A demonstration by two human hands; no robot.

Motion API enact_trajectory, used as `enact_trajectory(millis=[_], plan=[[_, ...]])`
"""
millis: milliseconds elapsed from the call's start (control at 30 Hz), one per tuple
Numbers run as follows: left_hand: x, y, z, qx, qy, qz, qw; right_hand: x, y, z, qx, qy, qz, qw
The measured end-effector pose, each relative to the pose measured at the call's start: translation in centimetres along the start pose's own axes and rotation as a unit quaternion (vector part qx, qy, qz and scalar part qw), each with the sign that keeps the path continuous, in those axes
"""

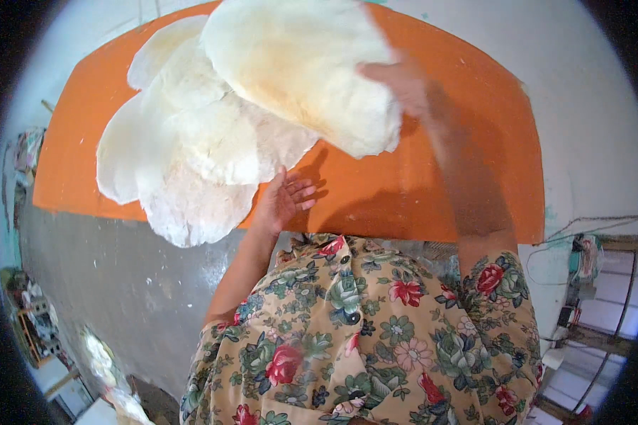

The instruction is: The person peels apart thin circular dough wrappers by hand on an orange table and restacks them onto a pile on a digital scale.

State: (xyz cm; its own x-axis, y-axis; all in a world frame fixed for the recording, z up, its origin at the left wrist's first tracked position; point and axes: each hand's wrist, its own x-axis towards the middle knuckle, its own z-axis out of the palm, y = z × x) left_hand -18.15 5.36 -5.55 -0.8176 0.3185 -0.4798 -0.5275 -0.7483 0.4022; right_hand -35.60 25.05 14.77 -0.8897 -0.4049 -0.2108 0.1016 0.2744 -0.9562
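My right hand point(403, 86) grips the right edge of a large, thin, oval flatbread point(298, 64), white with tan toasted patches. Its thumb lies over the top face, and motion blurs the hand and forearm. This flatbread is lifted and tilted above the table, casting a shadow. Beneath and to the left, several similar flatbreads point(184, 134) overlap in a loose spread, some hanging past the table's near edge. My left hand point(288, 201) is open with fingers apart, holding nothing; a fingertip is beside the spread's right edge, and whether it touches I cannot tell.
An orange table point(475, 134) spans the view ahead, against pale walls. Grey floor point(142, 283) lies at the near left. Cluttered items point(39, 319) stand at the far left; a shelf frame point(606, 340) and thin cables are at the right.
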Motion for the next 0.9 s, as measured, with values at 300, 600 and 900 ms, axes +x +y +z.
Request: enact_trajectory(millis=[300, 600, 900], plan=[[7.8, 0.3, 5.9, -0.003, -0.004, -0.004, 1.000, -12.9, 13.1, -8.4, 0.229, 0.251, 0.056, 0.939], [13.9, -4.3, -2.8, 0.102, 0.070, -0.066, 0.990, -15.6, 29.9, -6.5, 0.348, 0.341, 0.218, 0.846], [11.7, -5.7, -1.8, 0.241, 0.014, -0.059, 0.969, -16.1, 20.7, -2.0, -0.547, 0.384, 0.071, 0.740]])
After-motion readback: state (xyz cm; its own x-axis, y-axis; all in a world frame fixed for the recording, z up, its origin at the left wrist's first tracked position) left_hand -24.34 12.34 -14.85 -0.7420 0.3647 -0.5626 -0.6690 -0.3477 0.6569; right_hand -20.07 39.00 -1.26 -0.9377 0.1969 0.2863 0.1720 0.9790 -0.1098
